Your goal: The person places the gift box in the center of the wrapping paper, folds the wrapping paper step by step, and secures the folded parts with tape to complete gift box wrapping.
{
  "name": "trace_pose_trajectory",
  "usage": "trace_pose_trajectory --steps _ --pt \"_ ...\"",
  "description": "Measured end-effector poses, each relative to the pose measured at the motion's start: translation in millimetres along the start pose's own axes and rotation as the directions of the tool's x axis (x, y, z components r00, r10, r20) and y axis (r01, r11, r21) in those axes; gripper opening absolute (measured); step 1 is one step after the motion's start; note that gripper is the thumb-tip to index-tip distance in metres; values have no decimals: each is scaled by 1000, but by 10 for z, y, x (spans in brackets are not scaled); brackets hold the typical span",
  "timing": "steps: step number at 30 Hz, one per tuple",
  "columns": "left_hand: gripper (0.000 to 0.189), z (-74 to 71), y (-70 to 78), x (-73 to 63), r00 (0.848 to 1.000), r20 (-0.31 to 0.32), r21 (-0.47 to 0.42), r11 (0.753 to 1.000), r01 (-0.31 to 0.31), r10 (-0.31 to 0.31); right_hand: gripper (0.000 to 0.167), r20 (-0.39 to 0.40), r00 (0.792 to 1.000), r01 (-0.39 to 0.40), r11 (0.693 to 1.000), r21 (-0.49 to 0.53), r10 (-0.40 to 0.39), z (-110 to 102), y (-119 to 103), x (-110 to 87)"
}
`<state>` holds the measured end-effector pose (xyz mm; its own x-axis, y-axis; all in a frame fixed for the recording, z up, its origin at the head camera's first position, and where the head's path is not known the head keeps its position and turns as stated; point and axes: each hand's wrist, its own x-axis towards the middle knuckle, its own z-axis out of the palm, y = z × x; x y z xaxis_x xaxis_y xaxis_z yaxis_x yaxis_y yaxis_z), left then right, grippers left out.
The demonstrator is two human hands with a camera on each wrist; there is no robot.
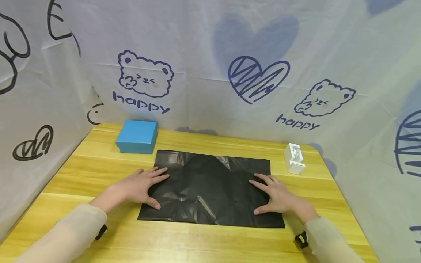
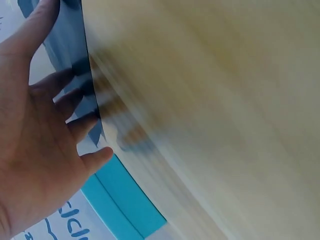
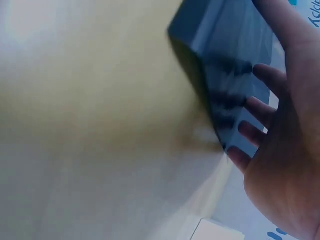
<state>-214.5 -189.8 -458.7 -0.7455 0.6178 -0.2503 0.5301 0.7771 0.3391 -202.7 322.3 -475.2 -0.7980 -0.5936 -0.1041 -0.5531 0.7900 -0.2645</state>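
Observation:
A creased black plastic sheet (image 1: 210,190) lies spread flat across the middle of the wooden table, its long side running left to right. My left hand (image 1: 143,186) rests at the sheet's left edge, fingers spread and thumb apart. At the opposite edge, my right hand (image 1: 273,193) lies with its fingers spread in the same way, fingertips on the plastic. In the left wrist view, the left fingers (image 2: 80,127) reach the sheet's edge. The right wrist view has the right fingers (image 3: 252,132) stretched toward the dark sheet (image 3: 230,75). Neither hand grips anything.
A blue lidded box (image 1: 136,137) stands at the back left of the table (image 1: 184,243). Toward the back right is a small white holder (image 1: 294,158) with a cut-out. White cloth (image 1: 197,54) printed with bears and hearts hangs behind and along both sides.

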Motion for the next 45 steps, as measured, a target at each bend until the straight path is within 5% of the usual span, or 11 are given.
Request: trace_pose_trajectory --steps 17,31,38,45 --pt "114 12 -113 -98 998 -50 17 999 -33 33 106 74 994 -92 992 88 86 67 -90 -90" --pt "112 10 -59 -73 998 -54 12 999 -39 40 104 52 997 -68 994 90 64 64 -46 -83" --pt "108 -12 -31 -81 986 -153 22 998 -61 63 100 -21 1000 -17 995 98 19 13 -117 -127" --pt "92 -97 16 -129 944 -327 -11 999 -43 37 101 -125 992 10 990 138 8 -174 -238 -18"
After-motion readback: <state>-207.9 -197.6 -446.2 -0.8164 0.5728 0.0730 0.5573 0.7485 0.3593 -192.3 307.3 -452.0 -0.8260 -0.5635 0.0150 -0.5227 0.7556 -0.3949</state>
